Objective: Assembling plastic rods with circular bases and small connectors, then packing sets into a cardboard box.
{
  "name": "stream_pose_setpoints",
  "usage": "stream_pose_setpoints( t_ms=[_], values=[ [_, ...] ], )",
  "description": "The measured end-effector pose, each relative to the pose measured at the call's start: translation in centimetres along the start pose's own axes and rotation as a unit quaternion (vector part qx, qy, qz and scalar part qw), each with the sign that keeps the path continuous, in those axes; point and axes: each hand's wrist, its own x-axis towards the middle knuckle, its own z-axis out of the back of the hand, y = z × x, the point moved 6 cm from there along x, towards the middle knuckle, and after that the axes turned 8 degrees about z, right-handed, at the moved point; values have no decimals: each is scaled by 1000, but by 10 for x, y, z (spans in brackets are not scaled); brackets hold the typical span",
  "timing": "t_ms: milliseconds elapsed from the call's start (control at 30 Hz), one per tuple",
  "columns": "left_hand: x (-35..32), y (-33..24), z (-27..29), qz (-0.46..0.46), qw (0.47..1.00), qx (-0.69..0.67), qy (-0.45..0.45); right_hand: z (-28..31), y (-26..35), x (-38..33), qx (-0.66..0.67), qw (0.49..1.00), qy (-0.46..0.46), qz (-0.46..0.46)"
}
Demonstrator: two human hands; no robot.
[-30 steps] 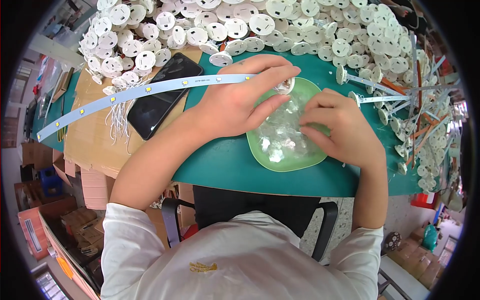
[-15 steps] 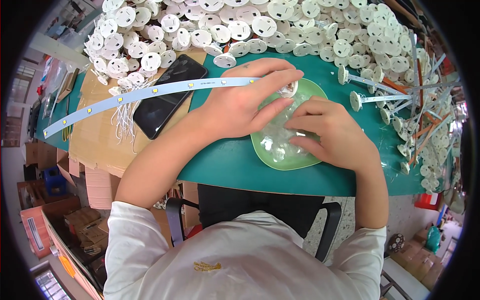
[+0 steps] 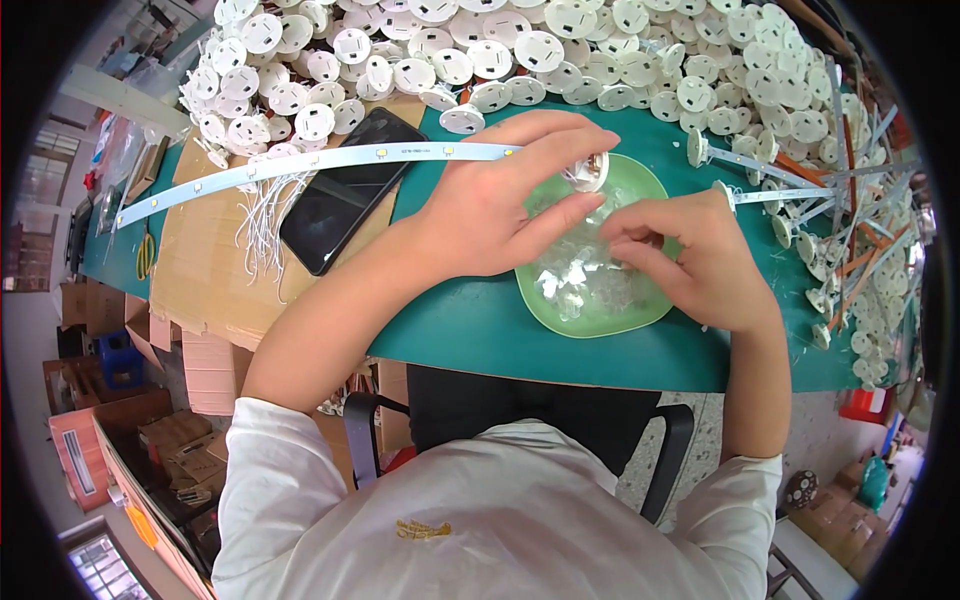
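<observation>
Left hand [image 3: 490,205] sits over the near-left rim of the shallow round green plastic dish [image 3: 560,315], fingers curled, tips pinching a small round white plastic disc part [image 3: 586,172] held just above the dish's far rim. Same hand also has the long thin white LED strip [image 3: 300,165] running out from under it to the left, across the black smartphone [image 3: 345,190]; can't tell if the strip is gripped or just lying under the palm.

Right hand [image 3: 700,260] is over the right half of the dish, fingers bent down and drawn together into the pile of small clear plastic pieces [image 3: 580,275] inside. Whether it has hold of one: cannot tell, fingertips hide it.

Dish sits on the green table mat [image 3: 470,330], near its front edge. Phone lies face up, partly on the mat, partly on a flat brown cardboard sheet [image 3: 200,270]. Loose bundle of thin white wires [image 3: 262,215] on the cardboard, just left of the phone. Big heap of round white disc housings [image 3: 520,45] along the far side of the table; more on thin strips at right [image 3: 800,190].
</observation>
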Motion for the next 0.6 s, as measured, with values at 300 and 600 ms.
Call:
stream_pose_setpoints(
  t_ms=[300, 600],
  values=[
    [-2, -4, -3, 2, 1000, -27, -8, 9, -14, -7, 184, 972, -66, -131],
    [-7, -4, -7, 87, 988, -121, 45, 17, -18, -6, 297, 937, -159, -96]
  ],
)
